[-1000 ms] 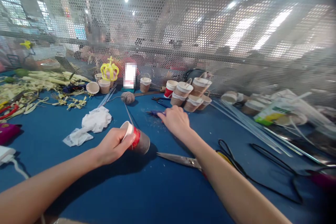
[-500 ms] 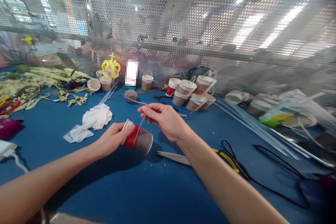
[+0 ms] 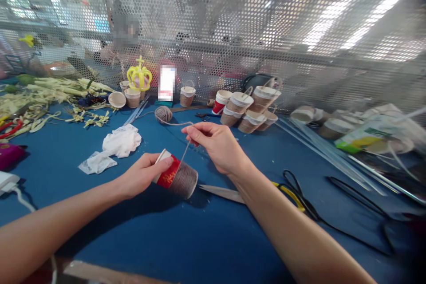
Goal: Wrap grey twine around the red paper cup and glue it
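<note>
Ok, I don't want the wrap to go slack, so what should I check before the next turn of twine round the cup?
1. Left hand grip on the paper cup: holds the rim end, cup on its side. Ok.
2. Right hand pinch on the twine: closed on the strand. Ok.
3. Strand between pinch and cup: runs straight. Ok.
4. Twine ball: lies free on the table, strand leading to the pinch. Ok.
5. Wrap coverage: red band near the rim bare. Not ok.
6. Wrap fixed to the cup: cannot tell.
</note>
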`<state>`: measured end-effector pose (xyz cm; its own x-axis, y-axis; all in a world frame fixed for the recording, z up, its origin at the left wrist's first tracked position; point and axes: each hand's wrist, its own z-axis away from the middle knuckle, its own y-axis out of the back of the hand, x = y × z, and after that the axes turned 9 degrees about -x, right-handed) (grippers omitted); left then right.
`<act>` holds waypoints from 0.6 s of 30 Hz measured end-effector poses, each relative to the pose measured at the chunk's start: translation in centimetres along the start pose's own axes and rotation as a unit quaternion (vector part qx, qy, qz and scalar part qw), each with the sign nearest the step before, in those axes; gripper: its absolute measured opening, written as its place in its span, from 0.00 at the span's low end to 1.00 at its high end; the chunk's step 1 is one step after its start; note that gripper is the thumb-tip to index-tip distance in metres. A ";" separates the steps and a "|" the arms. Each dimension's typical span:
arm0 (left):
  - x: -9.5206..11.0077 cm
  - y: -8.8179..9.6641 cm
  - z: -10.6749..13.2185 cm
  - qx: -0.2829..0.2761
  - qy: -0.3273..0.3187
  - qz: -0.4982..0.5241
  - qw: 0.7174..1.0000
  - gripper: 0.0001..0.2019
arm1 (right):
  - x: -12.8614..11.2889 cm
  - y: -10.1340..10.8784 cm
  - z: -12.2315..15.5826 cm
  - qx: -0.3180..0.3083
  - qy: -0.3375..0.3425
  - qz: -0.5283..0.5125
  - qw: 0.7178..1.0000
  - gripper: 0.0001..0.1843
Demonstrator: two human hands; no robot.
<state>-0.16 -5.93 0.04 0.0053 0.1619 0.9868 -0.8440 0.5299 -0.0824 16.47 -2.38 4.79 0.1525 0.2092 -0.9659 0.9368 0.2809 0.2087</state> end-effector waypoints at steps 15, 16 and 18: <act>0.0 -0.2 0.5 -0.003 -0.043 -0.004 0.999 0.17 | 1.0 -0.1 -0.1 -0.007 -0.026 0.021 0.999 0.09; 0.0 -0.2 0.6 -0.001 -0.045 -0.009 0.999 0.17 | 1.0 -0.1 -0.2 -0.009 -0.028 0.021 0.999 0.09; 0.0 -0.2 0.7 -0.004 -0.048 -0.008 0.999 0.17 | 1.2 -0.2 -0.2 -0.013 -0.031 0.022 0.999 0.09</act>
<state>-0.37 -6.59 0.18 -0.0339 0.0733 0.9967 -0.8398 0.5386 -0.0682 16.39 -1.97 3.65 0.2132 0.1629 -0.9633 0.9207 0.2964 0.2539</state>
